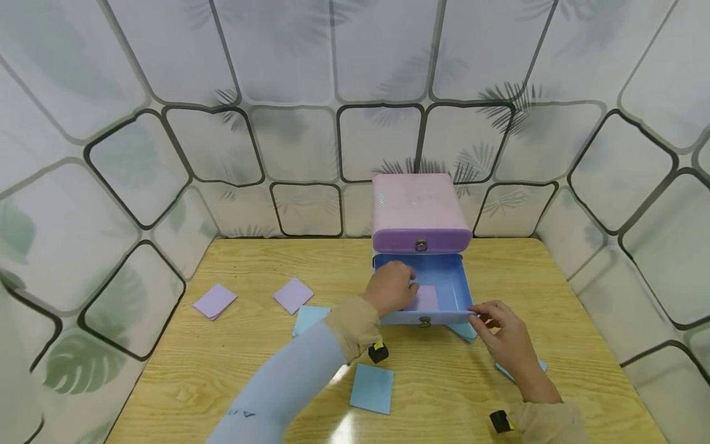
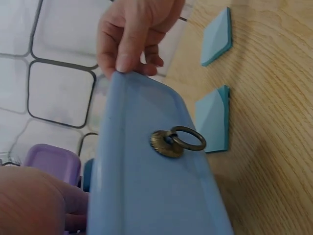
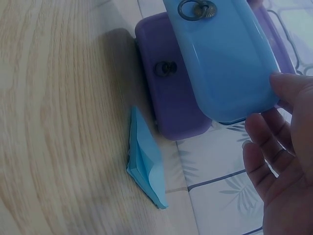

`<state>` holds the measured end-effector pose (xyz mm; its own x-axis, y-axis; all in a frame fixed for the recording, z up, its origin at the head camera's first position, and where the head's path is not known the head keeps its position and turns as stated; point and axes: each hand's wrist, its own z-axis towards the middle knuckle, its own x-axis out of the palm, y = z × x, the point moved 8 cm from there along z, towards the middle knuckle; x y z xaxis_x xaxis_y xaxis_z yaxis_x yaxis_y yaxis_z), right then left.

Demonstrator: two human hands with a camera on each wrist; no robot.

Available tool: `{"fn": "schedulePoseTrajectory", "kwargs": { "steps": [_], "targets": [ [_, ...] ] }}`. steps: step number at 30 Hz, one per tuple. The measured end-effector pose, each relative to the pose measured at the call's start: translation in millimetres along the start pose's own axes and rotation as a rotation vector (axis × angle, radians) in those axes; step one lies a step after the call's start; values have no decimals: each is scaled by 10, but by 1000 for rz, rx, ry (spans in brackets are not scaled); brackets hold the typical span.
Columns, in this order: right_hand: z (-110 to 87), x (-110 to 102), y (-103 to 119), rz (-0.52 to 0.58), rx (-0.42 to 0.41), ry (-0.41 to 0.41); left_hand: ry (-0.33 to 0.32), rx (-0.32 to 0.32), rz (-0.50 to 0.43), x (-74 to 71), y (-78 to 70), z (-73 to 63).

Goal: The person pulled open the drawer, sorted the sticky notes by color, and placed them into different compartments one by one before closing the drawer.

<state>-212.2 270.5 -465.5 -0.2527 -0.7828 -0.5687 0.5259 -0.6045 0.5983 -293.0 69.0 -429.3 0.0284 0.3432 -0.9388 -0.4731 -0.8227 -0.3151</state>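
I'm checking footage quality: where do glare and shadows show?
Head view: bright glare patches on the table near the front blue pad; left wrist: soft shadows across the wood; right wrist: a dark shadow beside the purple drawer.

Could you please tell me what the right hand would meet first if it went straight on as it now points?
Most likely the blue drawer, at its front corner: the right hand touches it there, so the way ahead does not look free.
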Motion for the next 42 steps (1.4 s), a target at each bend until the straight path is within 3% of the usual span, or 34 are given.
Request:
{"fn": "schedulePoseTrajectory", "kwargs": {
  "steps": [7,14,20,26,35,38,42],
  "targets": [
    [-4,-1,8,7,-25,-14,-118,83,-93,-271,45,-209],
    [-2,-6,10,8,-28,-15,-168,70,-161,-459,317,-498],
    [-8,-3,8,7,-17,-16,-202,-2,-174,-500,785,-709],
    [-8,-5,3,12,-18,-22,-188,-142,-156,-496,1354,-867],
    [-5,-12,7,4,-15,-17,-179,-402,-129,-292,2183,-1038],
    [1,-10,19,3,-20,-15,-169,-458,-142,-218,2377,-1095],
    [6,-10,32,3,-33,-14,-143,-486,-137,-117,2592,-1157]
  ]
}}
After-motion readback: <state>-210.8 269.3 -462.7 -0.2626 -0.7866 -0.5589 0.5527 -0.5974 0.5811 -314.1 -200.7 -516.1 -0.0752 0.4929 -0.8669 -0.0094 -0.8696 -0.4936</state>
